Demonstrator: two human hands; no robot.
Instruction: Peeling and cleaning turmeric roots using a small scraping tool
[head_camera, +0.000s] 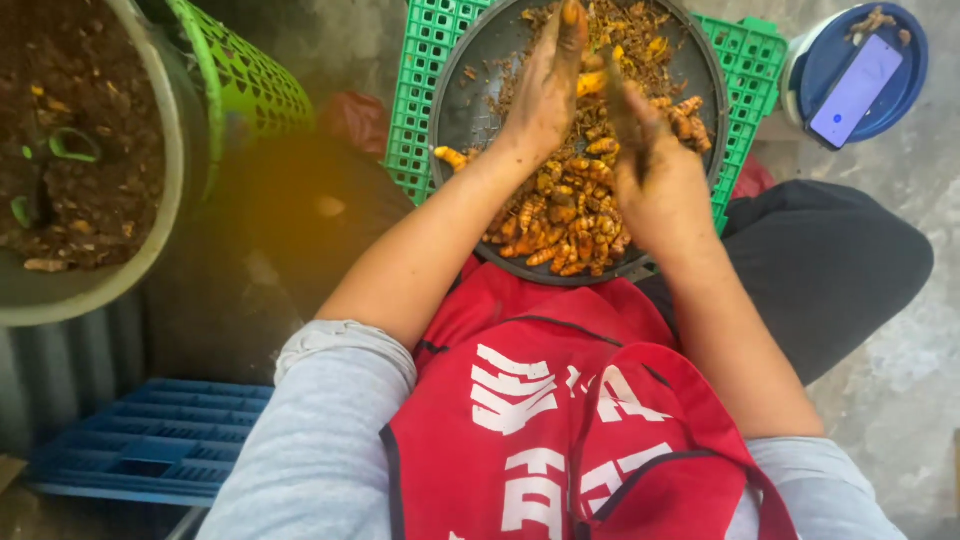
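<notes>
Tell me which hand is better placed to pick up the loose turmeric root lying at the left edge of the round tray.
Probably the left hand. Its wrist lies right beside that loose turmeric root on the tray. The right hand sits across the pile of roots, farther away.

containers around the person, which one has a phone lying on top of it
The blue lidded bucket at upper right; a phone lies on its lid. The grey tub holds peelings instead.

Rough grey concrete floor (900, 330), carrying a green plastic crate (420, 90) under a round dark tray (470, 110) of turmeric roots (570, 215); also a blue pallet (160, 440), possibly plastic.
</notes>
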